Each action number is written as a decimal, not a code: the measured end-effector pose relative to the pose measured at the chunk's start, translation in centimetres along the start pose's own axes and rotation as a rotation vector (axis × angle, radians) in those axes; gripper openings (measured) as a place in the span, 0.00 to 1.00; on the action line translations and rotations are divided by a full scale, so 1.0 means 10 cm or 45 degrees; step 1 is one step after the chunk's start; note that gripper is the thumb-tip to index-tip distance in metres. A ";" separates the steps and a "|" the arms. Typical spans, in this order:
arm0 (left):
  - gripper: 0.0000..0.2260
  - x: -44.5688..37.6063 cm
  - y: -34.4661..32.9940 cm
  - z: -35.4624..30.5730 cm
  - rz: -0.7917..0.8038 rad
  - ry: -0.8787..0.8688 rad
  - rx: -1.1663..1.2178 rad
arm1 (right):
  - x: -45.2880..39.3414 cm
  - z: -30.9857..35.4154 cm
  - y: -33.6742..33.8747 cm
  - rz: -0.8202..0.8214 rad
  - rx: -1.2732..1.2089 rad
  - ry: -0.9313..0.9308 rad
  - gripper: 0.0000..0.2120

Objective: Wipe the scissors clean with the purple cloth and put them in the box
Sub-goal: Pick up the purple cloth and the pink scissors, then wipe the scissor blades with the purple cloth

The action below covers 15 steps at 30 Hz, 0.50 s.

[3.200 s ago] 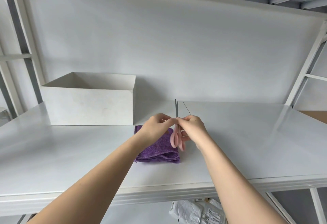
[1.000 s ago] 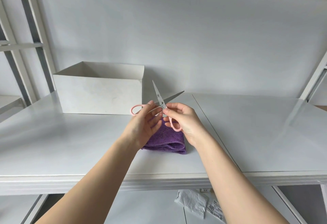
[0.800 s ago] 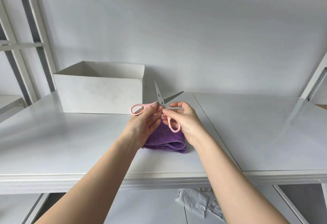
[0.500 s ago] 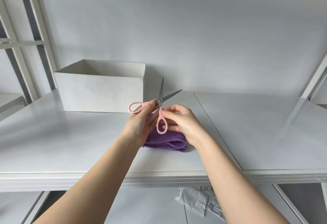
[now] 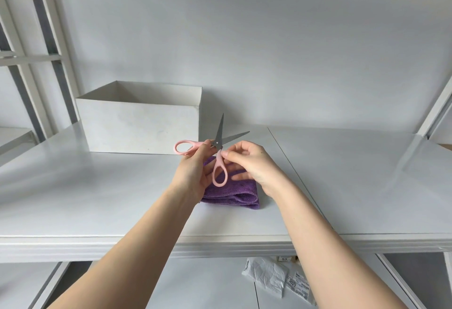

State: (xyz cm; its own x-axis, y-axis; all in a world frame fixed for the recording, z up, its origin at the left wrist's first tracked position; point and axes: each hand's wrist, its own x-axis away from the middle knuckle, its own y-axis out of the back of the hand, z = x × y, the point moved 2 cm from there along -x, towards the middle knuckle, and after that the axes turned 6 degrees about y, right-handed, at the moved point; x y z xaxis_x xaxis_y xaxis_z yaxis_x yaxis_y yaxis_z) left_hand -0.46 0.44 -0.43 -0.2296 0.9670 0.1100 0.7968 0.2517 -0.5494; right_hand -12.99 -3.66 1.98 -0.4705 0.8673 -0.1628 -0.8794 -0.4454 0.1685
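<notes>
Head view: both hands hold the scissors (image 5: 217, 148) spread open just above the purple cloth (image 5: 234, 192), presumably baring the blades for wiping. Left hand (image 5: 193, 174) fingers pinch one handle, right hand (image 5: 249, 164) fingers the other; the box (image 5: 139, 123) stands behind-left of the cloth.

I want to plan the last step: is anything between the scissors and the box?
Nothing visible. The scissors, held open in both hands above the cloth, are just right of the box. The box top is open, though its floor is hidden from this view.
</notes>
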 end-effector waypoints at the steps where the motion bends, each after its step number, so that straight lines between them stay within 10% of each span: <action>1: 0.07 0.00 0.01 -0.01 -0.018 0.011 -0.001 | -0.01 0.00 0.05 -0.031 0.020 -0.021 0.05; 9: 0.04 0.00 0.15 -0.24 -0.141 -0.048 0.144 | -0.21 -0.42 0.52 -0.177 1.076 -0.356 0.18; 15: 0.03 0.03 0.22 -0.28 -0.224 -0.008 0.197 | -0.23 -0.50 0.43 -0.089 1.048 -0.467 0.26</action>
State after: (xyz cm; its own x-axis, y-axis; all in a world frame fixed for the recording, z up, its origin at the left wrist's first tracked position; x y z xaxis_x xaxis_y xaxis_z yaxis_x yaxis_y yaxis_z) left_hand 2.81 1.42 0.73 -0.3610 0.9085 0.2105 0.6494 0.4069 -0.6424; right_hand -16.10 -8.66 -1.80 -0.2407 0.9657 0.0975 -0.5079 -0.2109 0.8352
